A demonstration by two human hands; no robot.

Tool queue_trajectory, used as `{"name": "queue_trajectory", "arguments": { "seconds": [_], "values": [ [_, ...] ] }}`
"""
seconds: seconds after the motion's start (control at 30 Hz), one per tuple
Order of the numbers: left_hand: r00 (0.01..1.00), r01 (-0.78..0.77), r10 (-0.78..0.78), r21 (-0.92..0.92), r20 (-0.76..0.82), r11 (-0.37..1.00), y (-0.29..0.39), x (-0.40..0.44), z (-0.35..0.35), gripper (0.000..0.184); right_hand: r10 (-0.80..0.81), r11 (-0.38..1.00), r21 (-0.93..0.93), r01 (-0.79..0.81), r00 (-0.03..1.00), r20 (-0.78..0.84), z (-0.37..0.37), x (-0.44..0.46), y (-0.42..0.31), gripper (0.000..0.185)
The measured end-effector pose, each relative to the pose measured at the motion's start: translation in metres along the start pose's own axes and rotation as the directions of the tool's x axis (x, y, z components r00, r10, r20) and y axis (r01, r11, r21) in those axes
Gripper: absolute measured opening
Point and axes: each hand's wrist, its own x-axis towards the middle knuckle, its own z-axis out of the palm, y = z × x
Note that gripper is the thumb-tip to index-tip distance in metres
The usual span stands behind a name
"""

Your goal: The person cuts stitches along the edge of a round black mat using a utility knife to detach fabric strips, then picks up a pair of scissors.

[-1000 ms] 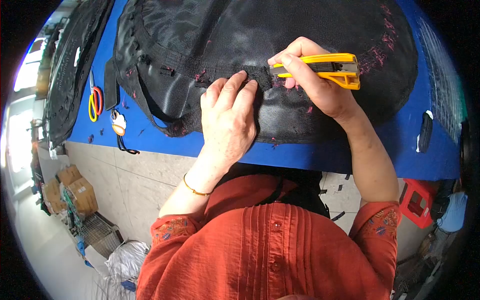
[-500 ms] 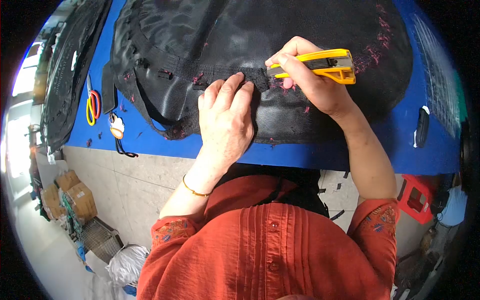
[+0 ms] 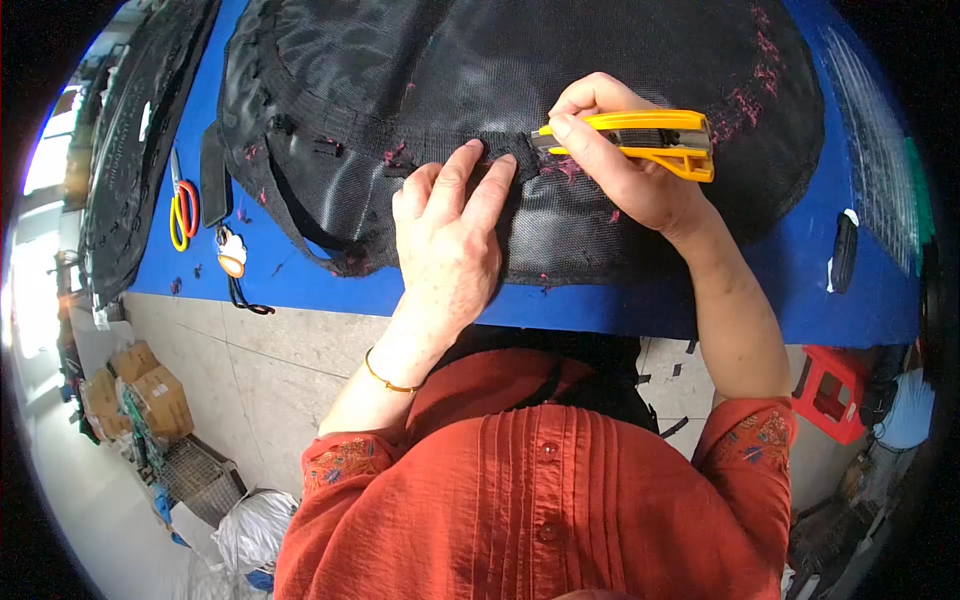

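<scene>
In the head view my right hand [image 3: 635,180] grips a yellow utility knife [image 3: 690,165]. Its blade end points left, at a black webbing strap [image 3: 430,145] on a large black mesh fabric piece [image 3: 590,245]. Pink thread scraps [image 3: 560,168] lie by the blade end. My left hand [image 3: 450,230] rests on the mesh just left of the knife, fingers stretched out and slightly spread, fingertips pressing on the strap. Whether the blade touches the strap I cannot tell.
The black piece lies on a blue table [image 3: 600,312]. Scissors [image 3: 183,210] with red and yellow handles and a small white-and-orange tag [image 3: 231,255] are at the left. A black rolled item [image 3: 844,250] lies right. Below stand a red stool [image 3: 832,395] and cardboard boxes [image 3: 160,395].
The knife and my right hand have tilted and shifted slightly at the strap. My left index finger has moved a little to the right, widening the spread of the fingers.
</scene>
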Motion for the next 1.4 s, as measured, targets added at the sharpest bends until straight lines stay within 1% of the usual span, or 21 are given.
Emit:
{"name": "queue_trajectory", "arguments": {
  "seconds": [0.03, 0.07, 0.13, 0.17, 0.23, 0.27, 0.3, 0.4, 0.47, 0.57, 0.7, 0.77, 0.8, 0.87, 0.9, 0.97, 1.17, 1.2, 1.27, 1.3, 1.4],
  "values": [
    [1.000, -0.001, 0.001, -0.001, 0.001, 1.000, -0.001, -0.001, 0.000, 0.042, -0.054, 0.999, -0.008, 0.054, 0.999, 0.001, 0.000, 0.000, 0.001, 0.007],
    [1.000, -0.003, 0.003, -0.004, 0.000, 1.000, -0.003, -0.001, 0.000, 0.043, -0.053, 0.999, -0.009, 0.053, 0.999, 0.002, 0.000, 0.000, 0.000, 0.007],
    [1.000, -0.008, 0.008, -0.008, 0.000, 1.000, -0.003, -0.002, 0.000, 0.044, 0.013, 1.000, -0.017, -0.012, 0.999, 0.048, -0.001, -0.003, -0.001, 0.010],
    [1.000, 0.003, -0.003, 0.018, -0.008, 1.000, -0.001, -0.001, 0.000, 0.043, 0.015, 1.000, -0.017, -0.014, 0.999, 0.047, -0.001, -0.004, -0.002, 0.010],
    [1.000, 0.014, -0.013, 0.044, -0.016, 0.999, 0.001, 0.001, -0.001, 0.043, 0.111, 0.988, 0.102, -0.118, 0.991, 0.068, -0.003, -0.006, -0.001, 0.019],
    [1.000, 0.022, -0.022, 0.074, -0.004, 0.997, 0.002, 0.001, -0.002, 0.042, 0.067, 0.993, 0.096, -0.073, 0.996, 0.063, -0.002, -0.006, 0.003, 0.024],
    [1.000, 0.029, -0.030, 0.105, 0.009, 0.994, 0.002, 0.001, -0.003, 0.041, 0.068, 0.992, 0.097, -0.074, 0.996, 0.062, -0.001, -0.008, 0.005, 0.024],
    [1.000, 0.026, -0.024, 0.103, -0.019, 0.994, 0.000, 0.000, 0.000, 0.041, 0.024, 0.996, 0.081, -0.027, 0.999, 0.032, 0.004, -0.008, 0.001, 0.018],
    [1.000, 0.017, -0.016, 0.092, -0.012, 0.996, -0.002, -0.002, 0.002, 0.042, 0.181, 0.970, 0.161, -0.183, 0.983, 0.024, 0.005, -0.005, -0.006, 0.012],
    [1.000, 0.022, -0.022, 0.093, -0.001, 0.995, -0.001, -0.001, 0.000, 0.043, 0.132, 0.985, 0.116, -0.129, 0.991, -0.016, 0.009, -0.005, -0.005, 0.008],
    [0.999, 0.036, -0.036, 0.102, 0.004, 0.994, -0.001, -0.001, 0.000, 0.045, 0.134, 0.987, 0.096, -0.132, 0.991, -0.016, 0.009, -0.005, -0.006, 0.007],
    [0.999, 0.037, -0.038, 0.106, 0.011, 0.994, -0.001, -0.001, -0.001, 0.045, 0.023, 1.000, -0.007, -0.023, 1.000, -0.009, 0.009, -0.004, -0.001, 0.005],
    [0.999, 0.038, -0.040, 0.111, 0.016, 0.993, -0.001, -0.001, -0.001, 0.045, 0.023, 1.000, -0.006, -0.023, 1.000, -0.009, 0.009, -0.004, 0.000, 0.005],
    [0.999, 0.038, -0.039, 0.102, 0.012, 0.994, -0.001, 0.000, -0.001, 0.046, -0.068, 0.994, -0.085, 0.067, 0.998, -0.007, 0.009, -0.004, 0.001, 0.003],
    [0.999, 0.037, -0.038, 0.094, 0.007, 0.995, -0.001, 0.000, -0.001, 0.046, -0.067, 0.994, -0.085, 0.067, 0.998, -0.007, 0.008, -0.003, 0.000, 0.003],
    [0.999, 0.034, -0.035, 0.096, 0.005, 0.995, -0.001, 0.000, 0.000, 0.045, 0.010, 1.000, -0.030, -0.010, 1.000, -0.008, 0.007, -0.002, -0.004, 0.005],
    [1.000, 0.011, -0.011, 0.073, 0.000, 0.997, -0.005, -0.002, 0.003, 0.045, 0.094, 0.994, 0.059, -0.092, 0.995, -0.025, 0.008, -0.002, -0.003, 0.008],
    [1.000, -0.003, 0.003, 0.066, 0.005, 0.998, -0.005, -0.002, 0.003, 0.045, 0.094, 0.994, 0.059, -0.092, 0.995, -0.025, 0.008, -0.002, -0.003, 0.008],
    [1.000, 0.009, -0.009, 0.074, 0.003, 0.997, -0.003, -0.001, 0.002, 0.045, 0.005, 1.000, -0.004, -0.005, 1.000, -0.028, 0.007, -0.001, -0.003, 0.009],
    [1.000, 0.022, -0.022, 0.083, 0.001, 0.996, -0.002, 0.000, 0.001, 0.045, 0.005, 1.000, -0.004, -0.005, 1.000, -0.029, 0.007, -0.001, -0.003, 0.009],
    [1.000, 0.019, -0.018, 0.078, -0.005, 0.997, -0.003, -0.001, 0.002, 0.045, 0.082, 0.996, 0.044, -0.082, 0.997, -0.007, 0.004, -0.001, -0.005, 0.009]
  ]
}}
